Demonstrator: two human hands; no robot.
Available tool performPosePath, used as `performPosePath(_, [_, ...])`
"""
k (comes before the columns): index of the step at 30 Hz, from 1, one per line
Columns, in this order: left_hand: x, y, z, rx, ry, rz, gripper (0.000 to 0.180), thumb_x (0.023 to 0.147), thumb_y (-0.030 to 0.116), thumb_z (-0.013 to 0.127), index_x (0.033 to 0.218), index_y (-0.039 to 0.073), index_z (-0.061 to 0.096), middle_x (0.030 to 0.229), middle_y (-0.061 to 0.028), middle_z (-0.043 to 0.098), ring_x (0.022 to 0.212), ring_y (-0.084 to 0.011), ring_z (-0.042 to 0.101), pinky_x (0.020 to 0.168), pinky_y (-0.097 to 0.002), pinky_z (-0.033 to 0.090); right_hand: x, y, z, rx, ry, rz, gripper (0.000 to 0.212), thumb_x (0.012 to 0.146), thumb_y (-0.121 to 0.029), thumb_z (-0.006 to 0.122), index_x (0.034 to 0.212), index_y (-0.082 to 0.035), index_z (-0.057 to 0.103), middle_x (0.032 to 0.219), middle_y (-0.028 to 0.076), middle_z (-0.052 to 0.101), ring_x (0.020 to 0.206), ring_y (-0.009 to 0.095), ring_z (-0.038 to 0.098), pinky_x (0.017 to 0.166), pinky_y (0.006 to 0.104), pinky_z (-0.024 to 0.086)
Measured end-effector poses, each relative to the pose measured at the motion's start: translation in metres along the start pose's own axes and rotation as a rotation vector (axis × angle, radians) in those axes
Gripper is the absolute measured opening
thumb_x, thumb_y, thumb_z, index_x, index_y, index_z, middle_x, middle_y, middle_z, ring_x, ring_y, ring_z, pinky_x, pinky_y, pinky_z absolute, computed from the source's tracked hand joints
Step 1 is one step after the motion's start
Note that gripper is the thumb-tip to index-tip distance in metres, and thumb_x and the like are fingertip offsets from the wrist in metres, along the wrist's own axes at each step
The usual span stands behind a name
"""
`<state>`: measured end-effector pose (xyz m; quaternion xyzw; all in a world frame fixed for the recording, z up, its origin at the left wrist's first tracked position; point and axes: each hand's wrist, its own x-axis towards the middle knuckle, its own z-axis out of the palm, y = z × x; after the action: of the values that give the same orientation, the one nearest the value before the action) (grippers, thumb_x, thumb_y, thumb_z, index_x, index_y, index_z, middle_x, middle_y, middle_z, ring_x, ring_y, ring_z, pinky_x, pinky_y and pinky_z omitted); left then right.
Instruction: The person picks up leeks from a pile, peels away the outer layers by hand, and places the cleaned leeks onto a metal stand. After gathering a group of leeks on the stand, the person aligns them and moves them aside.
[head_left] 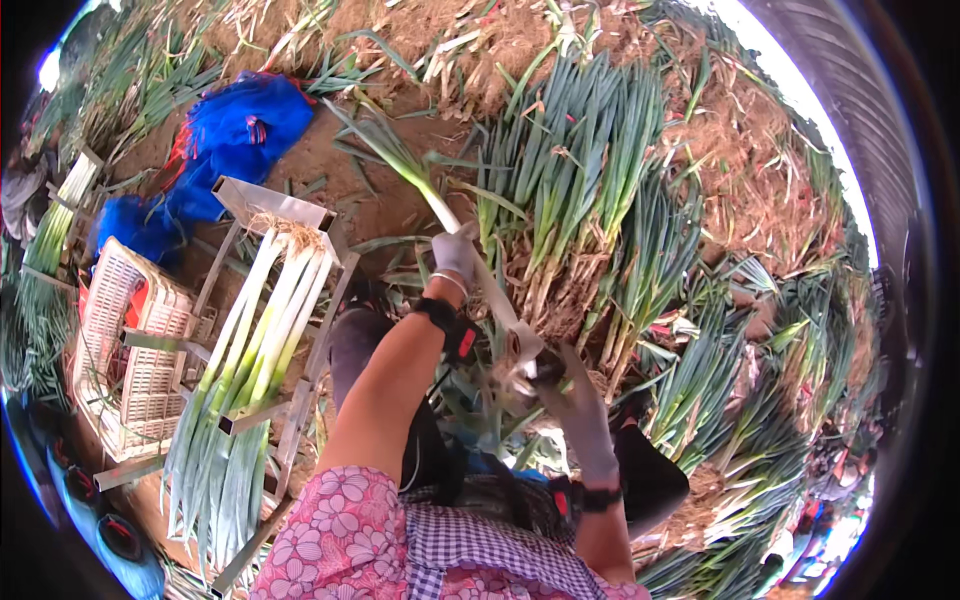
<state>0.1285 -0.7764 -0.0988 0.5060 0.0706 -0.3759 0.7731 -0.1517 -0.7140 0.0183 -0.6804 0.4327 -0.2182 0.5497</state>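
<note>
I see the left hand (pixel 456 253) with its fingers wrapped around the leek (pixel 492 288), which slants between my two hands, leafy end up and to the left. The right hand (pixel 583 412) is at the leek's lower end, its fingers partly curled; blur there keeps me from telling how far they close or what they grip. To my left, more leeks (pixel 262 335) lie across a metal rack (pixel 265 203), beside a basket (pixel 160 355). A leek pile (pixel 580 150) lies just beyond the held one.
</note>
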Motion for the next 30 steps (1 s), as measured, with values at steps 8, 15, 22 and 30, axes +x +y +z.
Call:
performPosePath(8, [0.015,-0.037,-0.002,0.269,0.084,0.130,0.021,0.076,0.015,0.070,0.088,-0.002,0.068,0.074,-0.0068,0.059,0.052,-0.0184,0.052,0.045,-0.0317,0.044,-0.003,0.025,0.013,-0.773,-0.044,-0.344,0.024,0.086,-0.018,0.062,0.106,-0.005,0.063,0.070,0.013,0.066,0.051,0.025,0.061,0.053,0.0323,0.049])
performPosePath(15, [-0.007,-0.022,0.016,-0.034,0.079,-0.033,0.022,0.077,0.019,0.071,0.080,-0.001,0.064,0.067,-0.0064,0.054,0.052,-0.0190,0.052,0.048,-0.0348,0.043,-0.018,0.020,-0.043,-0.614,0.085,-0.337,0.072,0.074,-0.015,0.075,0.137,-0.005,0.042,0.120,0.019,0.060,0.071,0.016,0.063,0.064,0.0294,0.050])
performPosePath(22, [-0.012,-0.043,0.025,-0.048,0.129,-0.067,0.019,0.075,0.014,0.072,0.077,-0.002,0.061,0.065,-0.0079,0.054,0.048,-0.0206,0.051,0.045,-0.0346,0.044,0.062,0.057,0.040,-0.078,-0.104,0.262,0.054,0.087,-0.024,0.060,0.131,0.003,0.043,0.074,0.011,0.059,0.062,0.014,0.057,0.050,0.0296,0.046])
performPosePath(30, [-0.019,-0.117,-0.002,0.342,0.108,-0.088,0.019,0.077,0.011,0.068,0.084,-0.005,0.061,0.062,-0.0083,0.057,0.051,-0.0204,0.056,0.046,-0.0342,0.046,-0.029,0.012,0.014,-0.074,-0.069,0.189,0.046,0.090,-0.021,0.054,0.132,-0.002,0.046,0.070,0.011,0.061,0.058,0.019,0.060,0.057,0.0306,0.048])
